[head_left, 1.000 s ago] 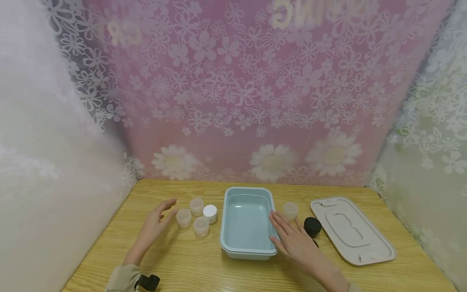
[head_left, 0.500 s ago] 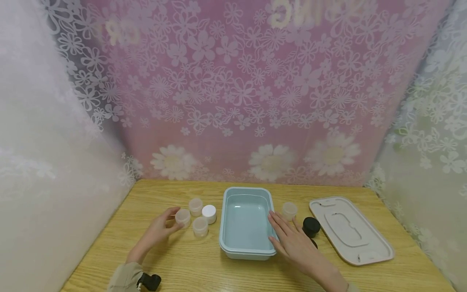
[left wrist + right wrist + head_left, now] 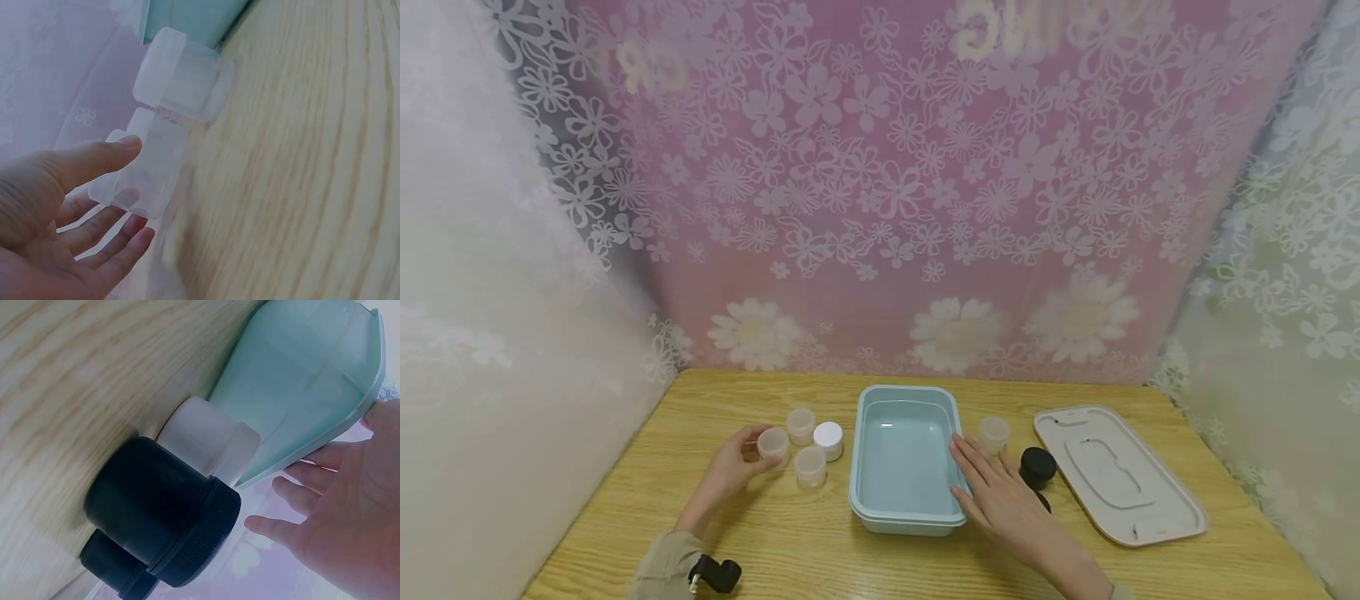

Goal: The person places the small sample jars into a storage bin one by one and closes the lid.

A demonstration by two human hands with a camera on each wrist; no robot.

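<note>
My left hand point(image 3: 730, 467) has its thumb and fingers around a small frosted jar point(image 3: 773, 445), the leftmost of a cluster on the table. In the left wrist view the thumb lies along one side of this jar point(image 3: 156, 165), with fingertips on the other. Beside it stand two more frosted jars point(image 3: 810, 467) and one with a white lid point(image 3: 828, 440). My right hand point(image 3: 1007, 504) rests, fingers extended, on the right rim of a light-blue plastic tub point(image 3: 906, 471). In the right wrist view the fingers touch the rim of the tub point(image 3: 294, 381).
Right of the tub stand a frosted jar point(image 3: 993, 434) and a black jar point(image 3: 1037, 467), with a second black jar point(image 3: 119, 562) partly hidden. A pale rectangular lid point(image 3: 1120, 475) lies farther right. A floral curtain point(image 3: 880, 208) closes off the back of the wooden table point(image 3: 805, 550).
My left hand has moved right to the leftmost frosted jar, and its thumb and fingers have closed in around it. The right hand stays on the tub's rim.
</note>
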